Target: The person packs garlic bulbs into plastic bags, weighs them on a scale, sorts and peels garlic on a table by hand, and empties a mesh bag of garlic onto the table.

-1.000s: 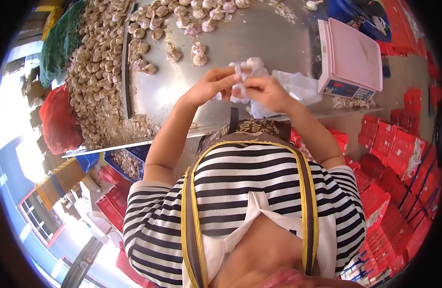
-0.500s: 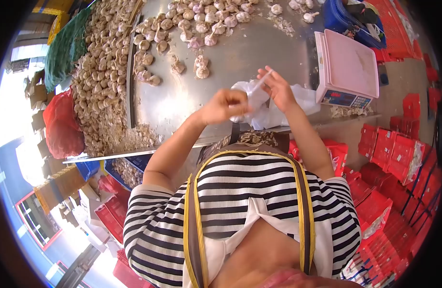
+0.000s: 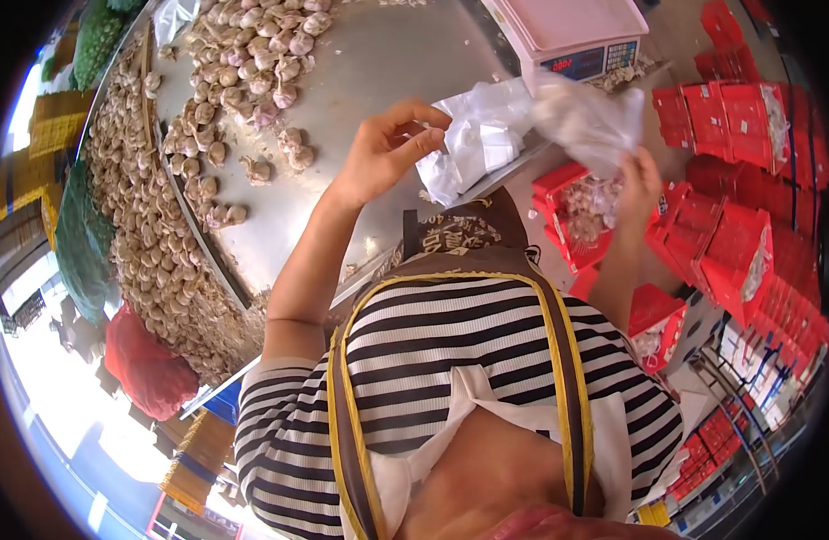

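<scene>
My right hand point(image 3: 638, 184) grips the gathered end of a clear plastic bag point(image 3: 585, 117) with pale contents, blurred by motion. The bag is off the table's right side, just below the scale and above a red crate. Over the metal table point(image 3: 378, 54), my left hand point(image 3: 392, 148) has curled, parted fingers and nothing visible between them. Beside its fingertips lie white plastic bags point(image 3: 486, 126) at the table's front edge. Garlic bulbs point(image 3: 261, 54) are spread on the table to the left of my left hand.
A pink-topped scale point(image 3: 576, 31) stands at the table's right end. Red crates point(image 3: 725, 117) are stacked to the right, and a red crate of garlic point(image 3: 585, 211) sits below the edge. A garlic heap point(image 3: 153, 216) and a red net sack point(image 3: 144, 360) are on the left.
My view has turned to the right. My right hand has swung right and away from the table with the filled bag. My left hand has come off the bag and its fingers have parted.
</scene>
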`<state>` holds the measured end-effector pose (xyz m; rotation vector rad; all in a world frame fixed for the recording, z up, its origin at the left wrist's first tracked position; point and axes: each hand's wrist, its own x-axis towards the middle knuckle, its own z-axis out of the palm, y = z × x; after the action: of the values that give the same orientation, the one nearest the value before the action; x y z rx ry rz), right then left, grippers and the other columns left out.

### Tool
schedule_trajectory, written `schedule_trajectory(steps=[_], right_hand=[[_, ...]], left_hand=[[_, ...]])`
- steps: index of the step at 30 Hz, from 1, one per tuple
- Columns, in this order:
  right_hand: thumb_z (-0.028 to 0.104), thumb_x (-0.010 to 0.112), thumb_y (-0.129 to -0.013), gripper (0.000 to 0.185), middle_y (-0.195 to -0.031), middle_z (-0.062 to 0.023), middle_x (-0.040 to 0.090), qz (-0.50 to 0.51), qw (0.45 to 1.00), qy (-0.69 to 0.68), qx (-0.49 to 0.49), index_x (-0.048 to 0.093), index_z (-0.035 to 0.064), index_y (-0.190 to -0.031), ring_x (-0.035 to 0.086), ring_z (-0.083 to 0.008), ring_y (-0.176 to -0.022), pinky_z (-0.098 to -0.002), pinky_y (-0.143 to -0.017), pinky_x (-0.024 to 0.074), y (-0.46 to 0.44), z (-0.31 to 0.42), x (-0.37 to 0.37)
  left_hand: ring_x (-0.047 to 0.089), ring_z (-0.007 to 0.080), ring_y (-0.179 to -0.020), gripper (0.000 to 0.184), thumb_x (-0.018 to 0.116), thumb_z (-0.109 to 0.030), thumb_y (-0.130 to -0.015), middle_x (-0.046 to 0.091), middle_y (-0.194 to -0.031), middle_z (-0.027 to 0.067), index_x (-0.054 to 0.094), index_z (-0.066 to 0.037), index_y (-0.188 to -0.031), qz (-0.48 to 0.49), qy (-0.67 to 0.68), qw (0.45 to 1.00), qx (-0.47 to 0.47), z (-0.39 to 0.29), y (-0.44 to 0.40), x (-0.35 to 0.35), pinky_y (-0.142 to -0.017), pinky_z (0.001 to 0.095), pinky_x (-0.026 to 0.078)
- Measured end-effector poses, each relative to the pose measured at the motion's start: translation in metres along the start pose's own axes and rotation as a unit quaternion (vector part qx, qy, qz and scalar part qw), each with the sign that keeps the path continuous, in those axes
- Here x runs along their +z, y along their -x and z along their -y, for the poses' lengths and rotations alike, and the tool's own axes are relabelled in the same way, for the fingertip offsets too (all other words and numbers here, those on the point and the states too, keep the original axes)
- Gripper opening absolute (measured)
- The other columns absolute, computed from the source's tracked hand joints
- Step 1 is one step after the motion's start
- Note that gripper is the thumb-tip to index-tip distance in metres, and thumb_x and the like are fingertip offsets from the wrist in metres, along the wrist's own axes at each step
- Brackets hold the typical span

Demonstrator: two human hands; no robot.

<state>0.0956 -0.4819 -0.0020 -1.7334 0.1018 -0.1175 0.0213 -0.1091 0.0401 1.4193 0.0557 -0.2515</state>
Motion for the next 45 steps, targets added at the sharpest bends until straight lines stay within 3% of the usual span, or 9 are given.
schedule_trajectory(steps=[2,4,5,9,16,30,32,38,45], right_hand=[[0.015,0.060,-0.089,0.029,-0.092,-0.0047,0.066,-0.017,0.996,0.083,-0.006,0.060,-0.0037,-0.112,0.059,-0.0101,-0.076,-0.0219,-0.069,0.0447,0.006,0.009,-0.034],[0.024,0.062,-0.087,0.034,-0.095,-0.0115,0.068,0.004,0.893,0.448,0.036,0.061,0.0007,-0.111,0.065,-0.0231,-0.084,-0.0306,-0.075,0.0482,0.007,0.021,-0.047],[0.031,0.061,-0.085,0.040,-0.096,-0.0155,0.067,0.015,0.846,0.517,-0.125,0.060,0.0040,-0.114,0.066,-0.0273,-0.084,-0.0330,-0.076,0.0485,0.003,-0.014,-0.062],[0.034,0.062,-0.085,0.034,-0.085,-0.0137,0.068,0.153,0.936,0.318,-0.002,0.066,0.0059,-0.104,0.066,-0.0297,-0.079,-0.0359,-0.073,0.0497,-0.011,-0.013,0.045],[0.045,0.060,-0.082,0.040,-0.083,-0.0154,0.068,0.403,0.780,0.478,0.030,0.069,0.0055,-0.085,0.065,-0.0329,-0.083,-0.0408,-0.072,0.0504,-0.031,-0.068,0.222],[0.027,0.053,-0.087,0.024,-0.078,-0.0171,0.064,0.547,0.782,0.253,-0.161,0.063,0.0057,-0.083,0.061,-0.0376,-0.075,-0.0464,-0.069,0.0474,0.042,-0.014,0.201],[0.026,0.052,-0.087,0.022,-0.076,-0.0149,0.064,0.563,0.811,0.091,-0.134,0.064,0.0072,-0.083,0.061,-0.0359,-0.073,-0.0458,-0.068,0.0472,0.076,-0.049,0.205],[0.021,0.055,-0.082,0.017,-0.068,-0.0134,0.062,0.545,0.784,0.172,-0.242,0.065,0.0073,-0.078,0.061,-0.0318,-0.064,-0.0436,-0.061,0.0471,0.076,-0.010,0.196],[0.019,0.058,-0.080,0.014,-0.077,-0.0131,0.064,0.491,0.829,0.120,-0.240,0.066,0.0073,-0.079,0.063,-0.0307,-0.072,-0.0413,-0.064,0.0485,0.078,-0.008,0.199]], left_hand=[[0.057,0.0107,-0.087,0.020,0.061,-0.012,-0.090,0.063,-0.101,0.0033,0.062,-0.002,-0.107,0.005,-0.012,1.000,-0.027,0.013,-0.003,-0.001,-0.081,0.0270,0.046],[0.057,0.0108,-0.086,0.018,0.060,-0.013,-0.091,0.064,-0.097,0.0034,0.063,-0.002,-0.105,0.014,-0.074,0.996,-0.038,0.019,-0.003,0.004,-0.079,0.0271,0.046],[0.058,0.0109,-0.084,0.017,0.060,-0.013,-0.091,0.065,-0.094,0.0035,0.064,-0.001,-0.103,0.019,-0.137,0.989,-0.047,0.020,-0.003,0.006,-0.078,0.0272,0.047],[0.059,0.0116,-0.081,0.017,0.060,-0.014,-0.090,0.066,-0.093,0.0049,0.065,-0.001,-0.101,0.036,-0.193,0.979,-0.060,0.020,-0.001,0.010,-0.076,0.0280,0.048],[0.061,0.0136,-0.082,0.020,0.060,-0.016,-0.090,0.067,-0.093,0.0063,0.064,-0.001,-0.103,-0.039,-0.231,0.971,-0.046,0.021,0.021,0.002,-0.076,0.0296,0.049],[0.064,0.0217,-0.086,0.039,0.063,-0.033,-0.087,0.067,-0.094,0.0149,0.064,0.001,-0.107,-0.139,-0.311,0.936,-0.089,0.042,0.017,-0.009,-0.076,0.0326,0.050],[0.064,0.0214,-0.085,0.042,0.065,-0.035,-0.085,0.068,-0.091,0.0148,0.064,0.001,-0.107,-0.113,-0.297,0.942,-0.111,0.043,0.004,-0.006,-0.075,0.0326,0.051],[0.059,0.0144,-0.083,0.034,0.059,-0.027,-0.091,0.065,-0.089,0.0085,0.064,0.003,-0.106,0.027,-0.061,0.962,-0.264,0.084,-0.015,-0.005,-0.074,0.0279,0.047],[0.056,0.0088,-0.082,0.029,0.062,-0.028,-0.091,0.063,-0.089,0.0013,0.064,-0.001,-0.100,0.057,-0.067,0.986,-0.139,0.049,0.004,0.005,-0.077,0.0243,0.045]])
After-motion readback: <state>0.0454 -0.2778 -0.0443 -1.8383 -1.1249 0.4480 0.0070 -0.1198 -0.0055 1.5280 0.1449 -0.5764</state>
